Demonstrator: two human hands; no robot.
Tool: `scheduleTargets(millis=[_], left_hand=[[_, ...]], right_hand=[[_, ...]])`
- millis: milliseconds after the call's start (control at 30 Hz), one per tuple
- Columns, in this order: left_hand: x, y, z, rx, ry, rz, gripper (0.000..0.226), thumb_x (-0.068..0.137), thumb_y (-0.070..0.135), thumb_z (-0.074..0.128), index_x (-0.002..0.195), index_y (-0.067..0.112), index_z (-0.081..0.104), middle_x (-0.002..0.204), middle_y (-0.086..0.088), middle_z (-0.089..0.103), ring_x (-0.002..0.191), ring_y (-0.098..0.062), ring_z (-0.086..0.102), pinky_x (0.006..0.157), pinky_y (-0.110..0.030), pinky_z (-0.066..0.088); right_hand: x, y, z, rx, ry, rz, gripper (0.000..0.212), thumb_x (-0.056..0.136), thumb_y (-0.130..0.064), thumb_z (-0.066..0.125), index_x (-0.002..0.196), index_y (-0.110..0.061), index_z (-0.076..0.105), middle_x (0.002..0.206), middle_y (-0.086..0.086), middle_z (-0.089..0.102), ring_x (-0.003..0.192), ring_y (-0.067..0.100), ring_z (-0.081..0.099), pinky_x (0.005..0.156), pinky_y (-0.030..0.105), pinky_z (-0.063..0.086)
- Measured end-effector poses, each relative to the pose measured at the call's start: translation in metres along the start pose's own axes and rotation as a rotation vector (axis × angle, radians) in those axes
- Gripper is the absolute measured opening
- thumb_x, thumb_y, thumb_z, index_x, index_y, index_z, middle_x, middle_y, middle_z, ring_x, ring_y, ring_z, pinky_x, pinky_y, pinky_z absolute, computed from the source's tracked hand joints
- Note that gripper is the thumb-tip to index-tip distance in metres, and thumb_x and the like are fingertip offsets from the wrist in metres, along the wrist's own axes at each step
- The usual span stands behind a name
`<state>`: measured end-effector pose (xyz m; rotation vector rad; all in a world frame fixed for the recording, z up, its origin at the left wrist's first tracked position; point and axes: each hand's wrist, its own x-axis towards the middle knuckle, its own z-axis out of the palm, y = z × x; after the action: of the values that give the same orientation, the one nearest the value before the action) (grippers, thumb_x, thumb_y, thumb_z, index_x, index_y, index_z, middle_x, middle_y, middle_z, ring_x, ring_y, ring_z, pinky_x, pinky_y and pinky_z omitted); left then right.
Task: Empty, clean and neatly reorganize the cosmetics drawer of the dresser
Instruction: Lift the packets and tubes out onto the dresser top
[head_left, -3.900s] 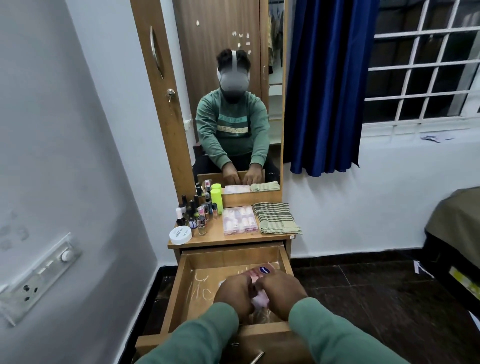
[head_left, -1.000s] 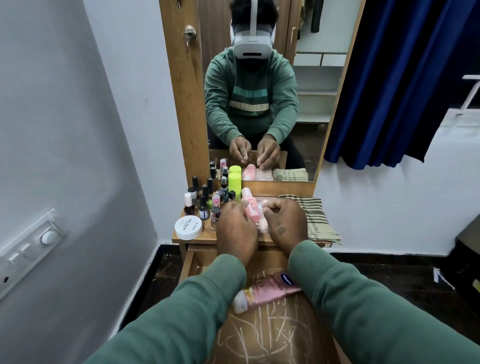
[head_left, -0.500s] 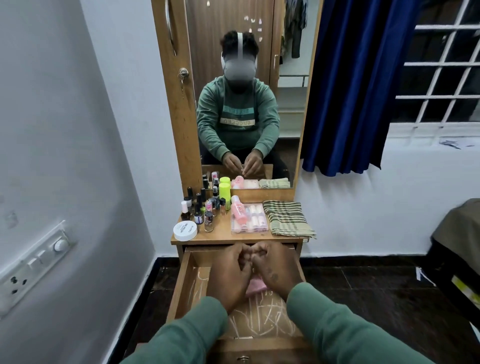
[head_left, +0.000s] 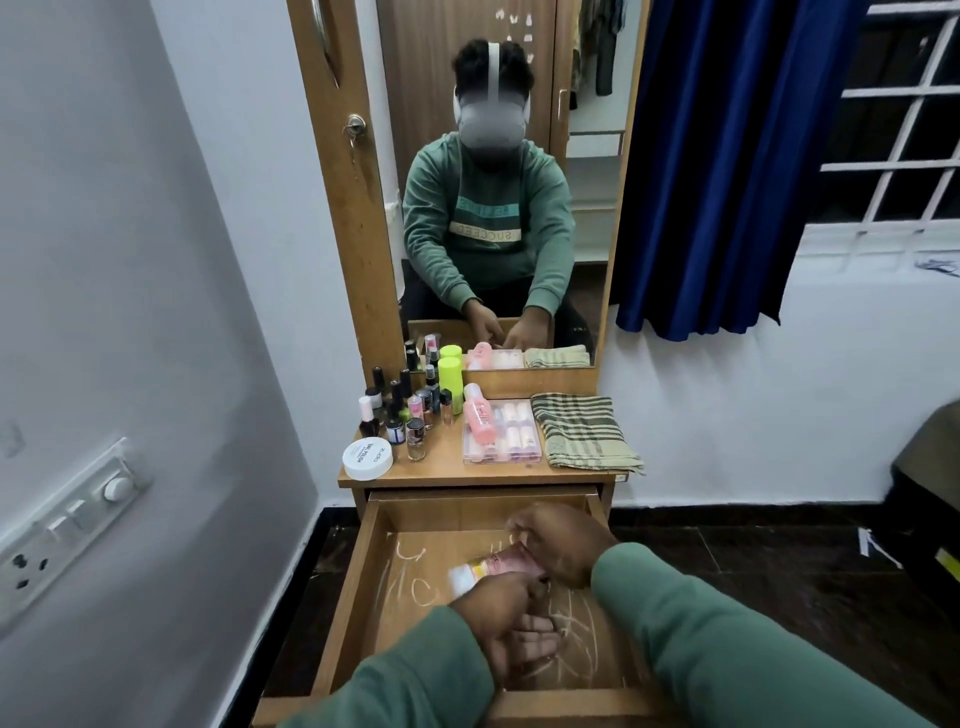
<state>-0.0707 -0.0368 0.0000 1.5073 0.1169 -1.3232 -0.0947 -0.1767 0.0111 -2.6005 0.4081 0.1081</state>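
Two hands are inside the open drawer (head_left: 354, 597), close together. Toward the drawer's front, the left hand (head_left: 501, 618) lies with fingers curled, just beside the pink tube (head_left: 501, 565); whether it grips anything cannot be told. The tube lies across the drawer's middle with its white cap to the left, and the right hand (head_left: 563, 545) grips its right end. Behind the drawer sit a white jar (head_left: 367, 458), small bottles (head_left: 400, 410), a clear box (head_left: 514, 441) bearing a pink bottle (head_left: 479, 413), and a folded checked cloth (head_left: 579, 431).
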Motion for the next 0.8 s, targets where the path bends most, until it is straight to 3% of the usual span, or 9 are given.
scheduleTargets(millis=[100, 300, 400, 467, 533, 600, 667, 733, 800], left_hand=[[0.005, 0.003, 0.004, -0.141, 0.009, -0.033, 0.023, 0.101, 0.01, 0.045, 0.107, -0.004, 0.062, 0.103, -0.024, 0.063, 0.089, -0.033, 0.065, 0.081, -0.038, 0.058], [0.01, 0.001, 0.011, -0.354, 0.072, 0.034, 0.026, 0.095, 0.001, 0.046, 0.115, -0.004, 0.062, 0.093, -0.021, 0.067, 0.077, -0.03, 0.064, 0.069, -0.037, 0.057], [0.004, 0.001, 0.014, -0.336, 0.126, 0.104, 0.031, 0.093, -0.005, 0.042, 0.119, -0.002, 0.06, 0.074, -0.016, 0.065, 0.054, -0.022, 0.059, 0.046, -0.027, 0.051], [-0.01, 0.003, 0.016, -0.299, 0.197, 0.155, 0.031, 0.093, -0.01, 0.041, 0.116, 0.003, 0.057, 0.07, -0.015, 0.06, 0.049, -0.02, 0.056, 0.04, -0.024, 0.047], [-0.023, 0.003, 0.016, -0.27, 0.222, 0.205, 0.036, 0.092, -0.012, 0.043, 0.122, 0.005, 0.054, 0.076, -0.017, 0.066, 0.052, -0.021, 0.064, 0.041, -0.023, 0.051], [-0.035, 0.001, 0.014, -0.251, 0.212, 0.249, 0.047, 0.089, -0.011, 0.047, 0.134, 0.005, 0.048, 0.093, -0.025, 0.072, 0.071, -0.029, 0.074, 0.049, -0.027, 0.056], [-0.046, -0.001, 0.012, -0.261, 0.176, 0.299, 0.054, 0.086, -0.009, 0.05, 0.139, 0.003, 0.046, 0.104, -0.032, 0.071, 0.076, -0.037, 0.076, 0.056, -0.036, 0.06], [-0.062, -0.001, 0.012, -0.264, 0.141, 0.357, 0.052, 0.087, -0.012, 0.048, 0.136, 0.005, 0.049, 0.107, -0.032, 0.071, 0.072, -0.037, 0.077, 0.057, -0.038, 0.061], [-0.075, -0.002, 0.013, -0.27, 0.118, 0.428, 0.045, 0.09, -0.016, 0.046, 0.128, 0.006, 0.055, 0.106, -0.027, 0.073, 0.078, -0.035, 0.078, 0.059, -0.037, 0.061]], right_hand=[[0.014, 0.008, 0.003, -0.007, -0.089, -0.014, 0.029, 0.1, -0.019, 0.053, 0.121, -0.023, 0.072, 0.126, 0.002, 0.072, 0.118, 0.023, 0.065, 0.09, 0.025, 0.045], [0.019, 0.009, 0.006, 0.062, -0.157, -0.026, 0.028, 0.102, -0.019, 0.051, 0.12, -0.02, 0.073, 0.122, 0.001, 0.074, 0.111, 0.018, 0.065, 0.093, 0.028, 0.049], [0.013, 0.008, 0.009, 0.142, -0.16, 0.006, 0.027, 0.102, -0.024, 0.049, 0.116, -0.023, 0.073, 0.113, 0.003, 0.076, 0.103, 0.02, 0.067, 0.093, 0.032, 0.052], [0.006, 0.005, 0.013, 0.209, -0.137, 0.034, 0.024, 0.099, -0.03, 0.049, 0.111, -0.028, 0.07, 0.11, 0.002, 0.075, 0.103, 0.025, 0.067, 0.097, 0.04, 0.054], [-0.003, 0.002, 0.016, 0.338, -0.111, 0.041, 0.02, 0.1, -0.028, 0.05, 0.109, -0.031, 0.068, 0.11, 0.002, 0.074, 0.105, 0.029, 0.067, 0.095, 0.044, 0.053], [-0.014, -0.006, 0.015, 0.46, -0.07, 0.034, 0.019, 0.098, -0.028, 0.053, 0.112, -0.028, 0.067, 0.11, 0.005, 0.074, 0.104, 0.03, 0.068, 0.092, 0.045, 0.054], [-0.027, -0.02, 0.005, 0.546, -0.012, 0.021, 0.019, 0.099, -0.026, 0.058, 0.116, -0.024, 0.065, 0.105, 0.006, 0.072, 0.092, 0.022, 0.067, 0.084, 0.039, 0.055], [-0.037, -0.027, -0.003, 0.619, 0.039, 0.03, 0.02, 0.1, -0.023, 0.063, 0.12, -0.022, 0.063, 0.107, 0.015, 0.07, 0.088, 0.016, 0.064, 0.076, 0.031, 0.054], [-0.049, -0.033, -0.012, 0.696, 0.083, 0.032, 0.023, 0.097, -0.023, 0.069, 0.119, -0.025, 0.064, 0.109, 0.02, 0.069, 0.088, 0.019, 0.066, 0.075, 0.033, 0.057]])
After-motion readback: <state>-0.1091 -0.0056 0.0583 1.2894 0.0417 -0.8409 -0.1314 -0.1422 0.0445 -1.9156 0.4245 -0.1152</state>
